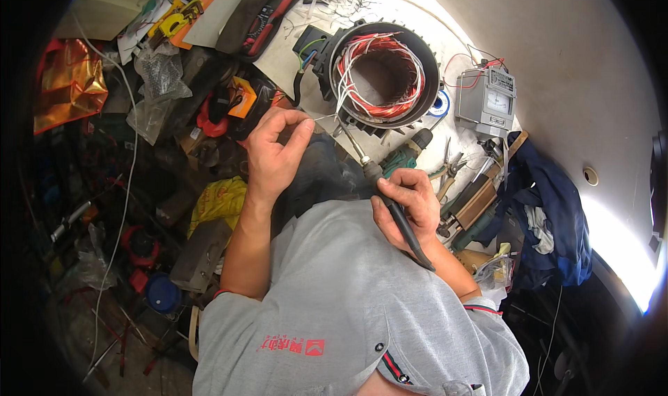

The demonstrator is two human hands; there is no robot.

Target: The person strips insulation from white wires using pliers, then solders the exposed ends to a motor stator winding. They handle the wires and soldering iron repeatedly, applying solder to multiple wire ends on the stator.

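Note:
My right hand (412,207) is closed around the black handle of a soldering iron (391,189). The iron's metal tip points up and left to the white leads at the rim of a motor stator (433,76). Red and white windings (356,48) line the inside of the stator's round dark housing. With thumb and forefinger, my left hand (277,146) pinches a thin silvery wire (324,117), whose far end meets the leads close to the iron's tip. Whether tip and wire touch is too small to tell.
Right of the stator stand a blue-and-white spool (440,104) and a grey analog meter (487,100). A green power drill (403,156) and pliers (451,170) lie near my right hand. A red-and-black case (268,24) sits at the upper left. Clutter fills the left side.

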